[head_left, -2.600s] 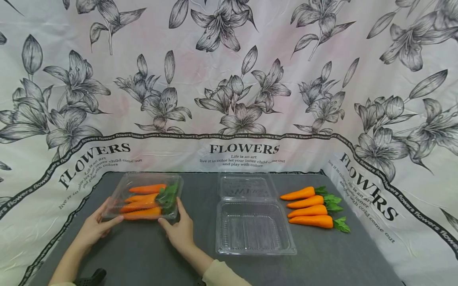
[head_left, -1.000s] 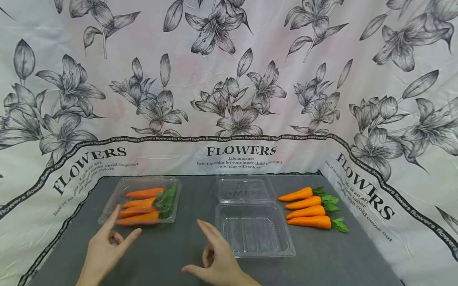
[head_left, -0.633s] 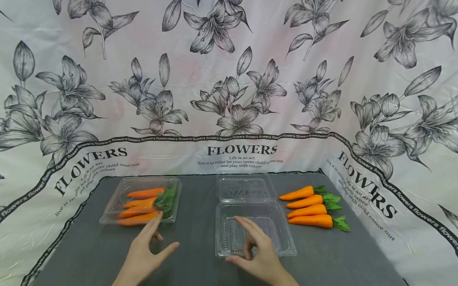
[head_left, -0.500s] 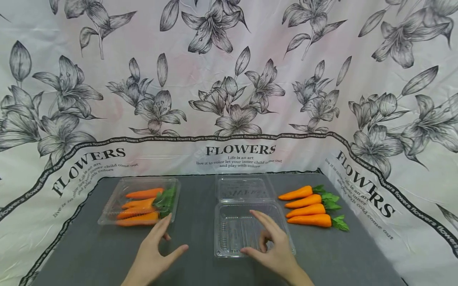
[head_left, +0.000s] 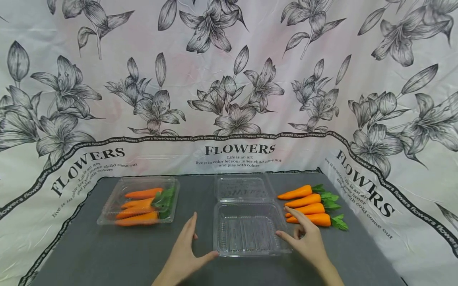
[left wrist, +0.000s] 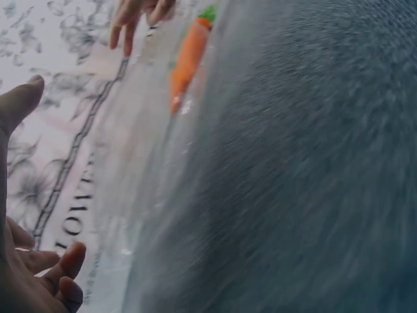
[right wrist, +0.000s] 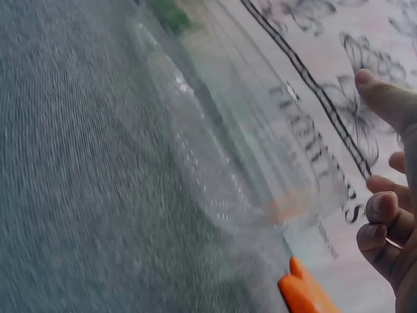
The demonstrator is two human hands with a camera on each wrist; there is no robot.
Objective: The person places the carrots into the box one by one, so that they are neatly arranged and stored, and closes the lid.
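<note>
We hold our left hand [head_left: 185, 251] and right hand [head_left: 308, 241], thumbs parted from forefingers, near the open container's [head_left: 250, 232] left and right sides.

glossy plastic containers [head_left: 247, 232], smooth carrots [head_left: 312, 209], matt tabletop [head_left: 107, 254], cloth backdrop [head_left: 200, 79]

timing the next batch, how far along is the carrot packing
Looks done: the closed box on the left, with packed carrots inside. In hand: nothing gripped; the right hand is by the four loose carrots, the left hand near the open box. Left, probably: packing those carrots into the open box, which is empty, and closing its folded-back lid.
</note>
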